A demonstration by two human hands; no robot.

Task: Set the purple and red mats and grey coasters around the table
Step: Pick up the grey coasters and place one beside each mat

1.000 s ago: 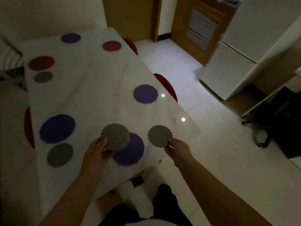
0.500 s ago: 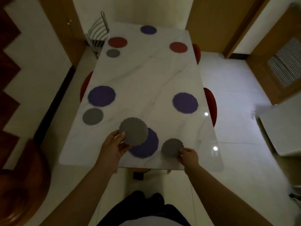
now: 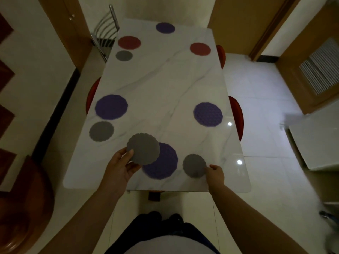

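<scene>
My left hand (image 3: 120,166) holds a grey scalloped coaster (image 3: 143,148) above the near purple mat (image 3: 162,163), partly covering it. My right hand (image 3: 215,174) grips the edge of a second grey coaster (image 3: 194,165), which lies low on the white marble table (image 3: 165,79) just right of that mat. More purple mats lie at the left (image 3: 111,106), right (image 3: 208,114) and far end (image 3: 165,27). Red mats lie at the far left (image 3: 129,42) and far right (image 3: 200,49). Grey coasters rest by the left purple mat (image 3: 101,131) and the far left red mat (image 3: 124,55).
Red chair seats show at the table's left edge (image 3: 89,99) and right edge (image 3: 237,116). A metal-backed chair (image 3: 106,33) stands at the far left corner. A dark wooden round piece (image 3: 23,208) sits at the lower left, a white cabinet (image 3: 315,140) at the right.
My view swung to face the table squarely from its near end. My right hand lowered its coaster to the table beside the near purple mat. My left hand kept its coaster raised.
</scene>
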